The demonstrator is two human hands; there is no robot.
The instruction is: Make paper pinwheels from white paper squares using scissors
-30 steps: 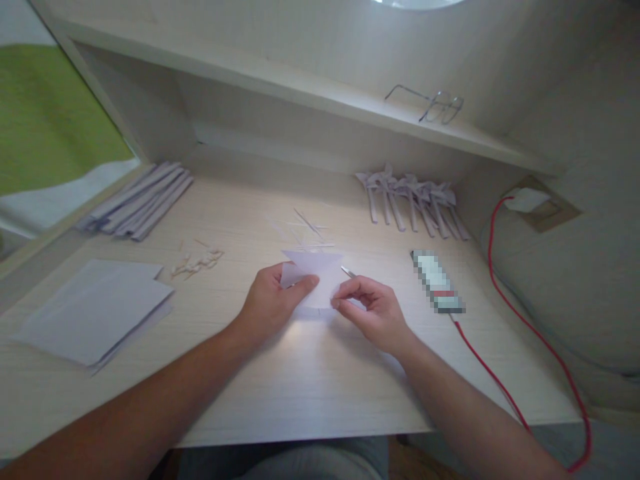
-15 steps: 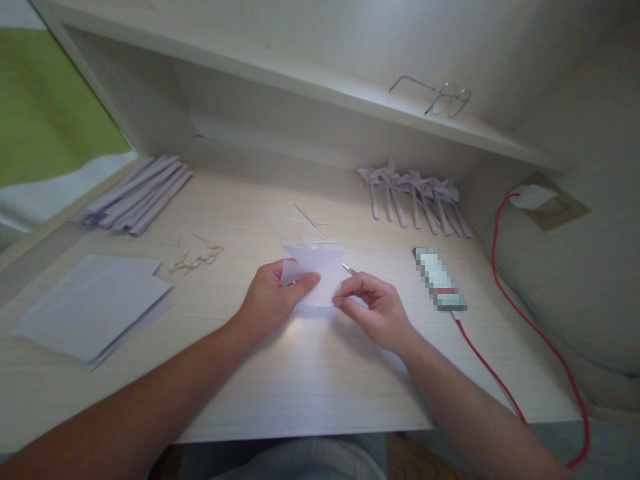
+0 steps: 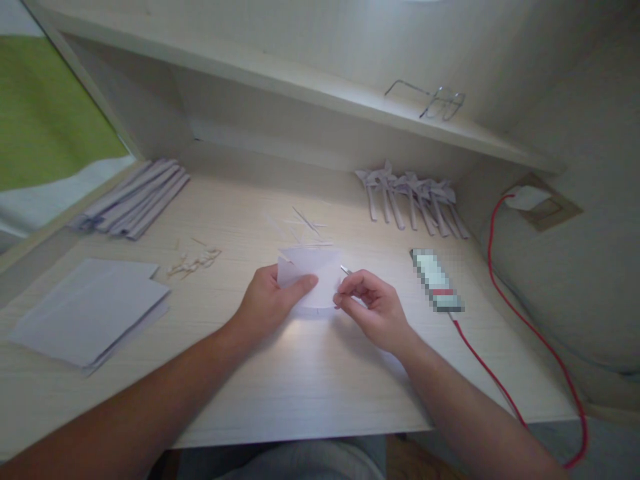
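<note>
A small piece of white paper (image 3: 313, 293) stands above the middle of the desk, with a slit near its upper left corner and a short mark at its lower edge. My left hand (image 3: 270, 297) is closed on its left side, thumb across the front. At the right edge, my right hand (image 3: 373, 303) is pinched, its fingertips against the paper. A thin metal tip (image 3: 345, 270) shows just beyond the right fingers; my hand hides the rest, and I cannot tell whether it is held. Behind the paper lie several thin sticks and strips (image 3: 310, 223).
Left are stacked paper sheets (image 3: 90, 310), rolled paper tubes (image 3: 135, 197) and a small pile of cotton swabs (image 3: 195, 261). Several paper pinwheels (image 3: 413, 193) lie back right. A phone (image 3: 436, 279) on a red cable (image 3: 487, 367) is at right. Glasses (image 3: 443, 103) rest on the shelf (image 3: 300, 87).
The paper's top flap, folded toward the middle before, now stands flatter and more upright, showing the slit at its upper left. Both hands stay nearly in place.
</note>
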